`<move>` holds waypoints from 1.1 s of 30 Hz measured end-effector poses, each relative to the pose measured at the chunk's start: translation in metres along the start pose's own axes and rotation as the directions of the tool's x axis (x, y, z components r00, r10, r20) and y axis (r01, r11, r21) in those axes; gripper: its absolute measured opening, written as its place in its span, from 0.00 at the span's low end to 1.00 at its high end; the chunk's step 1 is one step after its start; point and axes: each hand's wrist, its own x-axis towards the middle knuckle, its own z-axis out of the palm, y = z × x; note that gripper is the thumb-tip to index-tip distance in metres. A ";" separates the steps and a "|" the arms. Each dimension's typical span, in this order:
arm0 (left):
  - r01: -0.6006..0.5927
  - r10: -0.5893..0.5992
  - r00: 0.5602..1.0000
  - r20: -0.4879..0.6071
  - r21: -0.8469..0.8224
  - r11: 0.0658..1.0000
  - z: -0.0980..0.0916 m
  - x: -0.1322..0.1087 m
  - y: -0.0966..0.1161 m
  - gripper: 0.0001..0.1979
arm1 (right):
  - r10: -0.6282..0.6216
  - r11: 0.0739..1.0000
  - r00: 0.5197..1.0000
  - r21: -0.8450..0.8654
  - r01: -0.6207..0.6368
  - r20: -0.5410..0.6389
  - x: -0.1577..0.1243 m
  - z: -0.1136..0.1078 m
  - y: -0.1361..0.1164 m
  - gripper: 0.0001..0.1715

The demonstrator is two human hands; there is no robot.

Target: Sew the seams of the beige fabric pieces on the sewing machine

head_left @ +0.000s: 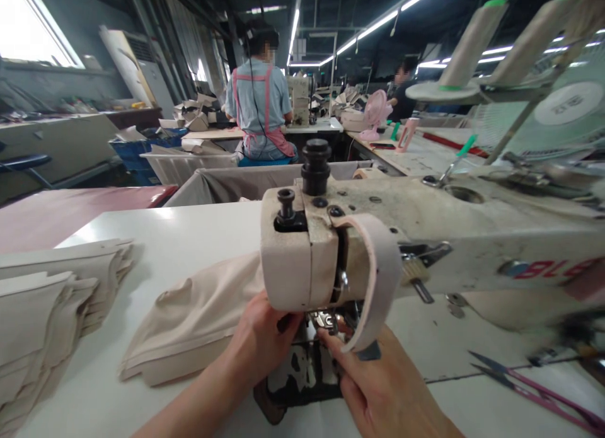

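The counter (189, 227) bears beige fabric (198, 302), likely easing drag; left fingers (285, 336) and right fingers (334, 348) flank the presser foot (326, 321), grip impossible to tell.

Pink fan (377, 109) on table (416, 155) ahead; scissors (514, 379) lower right.

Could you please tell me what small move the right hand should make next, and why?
I would probably ease the right hand back slightly from the presser foot: the hand's index fingertip appears right beside that metal part, and the left hand is close on the other side.
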 end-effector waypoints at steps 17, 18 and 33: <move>0.054 -0.054 0.997 0.063 0.000 0.999 -0.006 0.005 -0.001 0.11 | -0.027 1.000 1.000 0.002 0.027 0.015 -0.007 0.003 0.004 0.24; 0.056 -0.055 0.995 0.083 -0.012 0.998 -0.007 0.006 -0.001 0.11 | -0.026 1.000 0.999 0.008 0.026 0.020 -0.007 0.003 0.004 0.24; 0.190 -0.185 0.971 0.153 -0.017 0.982 -0.007 0.006 -0.007 0.09 | 0.076 0.996 0.996 0.051 -0.078 0.037 -0.010 0.007 0.001 0.26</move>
